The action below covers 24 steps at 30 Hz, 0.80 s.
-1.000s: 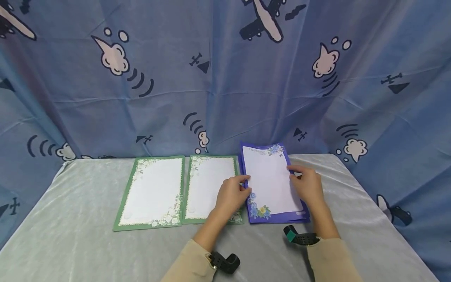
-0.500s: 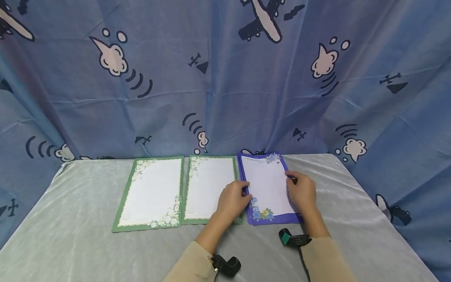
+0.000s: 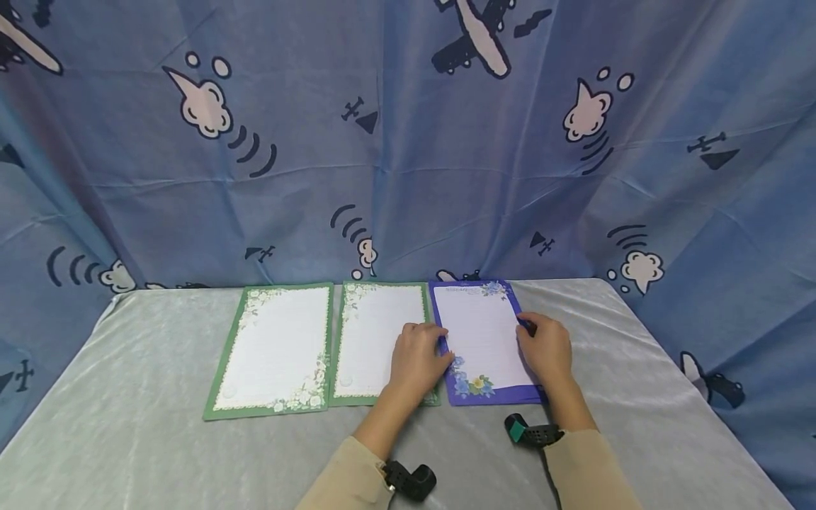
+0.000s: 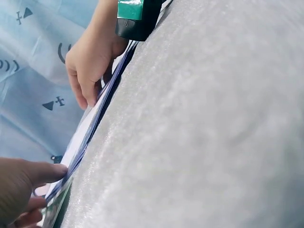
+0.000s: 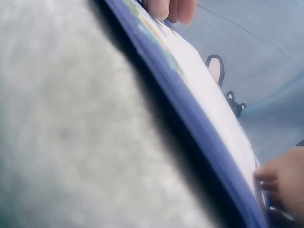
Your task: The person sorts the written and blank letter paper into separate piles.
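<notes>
A small stack of purple-bordered letter paper (image 3: 481, 340) with blue and yellow flowers lies at the right of the table, its sheets nearly lined up. My left hand (image 3: 416, 361) holds the stack's left edge, thumb toward me, and partly covers the middle sheet. On the opposite edge, my right hand (image 3: 547, 348) grips the same stack between thumb and fingers. The left wrist view shows the left thumb (image 4: 52, 171) against the paper edge. In the right wrist view, the right hand (image 5: 285, 180) touches the far side. Two green-bordered sheets of letter paper (image 3: 274, 347) lie to the left.
A pale grey cloth (image 3: 127, 397) covers the table. Behind it hangs a blue curtain (image 3: 408, 142) printed with planes and clouds. The middle green-bordered sheet (image 3: 376, 340) sits close beside the purple stack. Black bands with small devices (image 3: 408, 478) are on both wrists.
The purple stack has come toward me and slightly left, down flat on the table. Its sheets are better aligned. Both hands moved with it and still hold its sides.
</notes>
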Available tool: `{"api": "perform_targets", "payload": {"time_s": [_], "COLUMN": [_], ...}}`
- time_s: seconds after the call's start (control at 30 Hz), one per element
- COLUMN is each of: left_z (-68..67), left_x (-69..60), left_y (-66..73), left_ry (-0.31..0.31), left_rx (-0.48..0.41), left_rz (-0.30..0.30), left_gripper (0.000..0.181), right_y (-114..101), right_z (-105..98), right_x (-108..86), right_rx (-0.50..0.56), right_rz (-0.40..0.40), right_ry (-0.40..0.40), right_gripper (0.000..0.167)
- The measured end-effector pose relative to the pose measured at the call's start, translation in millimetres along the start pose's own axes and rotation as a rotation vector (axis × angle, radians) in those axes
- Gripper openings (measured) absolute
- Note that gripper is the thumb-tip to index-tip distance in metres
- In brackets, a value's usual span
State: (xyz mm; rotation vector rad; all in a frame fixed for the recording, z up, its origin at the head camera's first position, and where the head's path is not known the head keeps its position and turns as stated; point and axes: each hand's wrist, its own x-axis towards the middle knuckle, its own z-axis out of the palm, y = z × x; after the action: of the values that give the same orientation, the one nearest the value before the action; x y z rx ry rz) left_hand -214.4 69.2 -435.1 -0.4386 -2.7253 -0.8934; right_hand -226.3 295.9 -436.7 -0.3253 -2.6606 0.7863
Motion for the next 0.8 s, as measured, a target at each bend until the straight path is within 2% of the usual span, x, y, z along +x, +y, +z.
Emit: {"api": "perform_targets", "payload": {"time_s": [0.17,0.53,0.67,0.8], "left_z": [0.8,-1.0,-5.9,-14.2], "left_x": [-0.6,1.0,3.7,4.1], "left_y": [-1.4,-8.0,-8.0,-5.9], "left_ry": [0.008,-0.006,-0.008,-0.036], "left_rx": [-0.007,-0.040,-0.063,-0.105], "left_rz": [-0.012,0.025,0.026,0.012], "left_gripper": [0.035,0.027,0.026,0.025], "right_y": [0,-5,-6,-14], "right_z": [-1,5,2,-6], "right_x": [-0.1,1.1,2.2,1.1], "right_rx": [0.018,0.063,0.006,-0.093], "right_rz": [0.014,0.031,0.009,-0.033], "right_ry": [-0.002,0.006,-0.024,-0.093], "right_gripper": [0.034,0.033,0.035,0.040]}}
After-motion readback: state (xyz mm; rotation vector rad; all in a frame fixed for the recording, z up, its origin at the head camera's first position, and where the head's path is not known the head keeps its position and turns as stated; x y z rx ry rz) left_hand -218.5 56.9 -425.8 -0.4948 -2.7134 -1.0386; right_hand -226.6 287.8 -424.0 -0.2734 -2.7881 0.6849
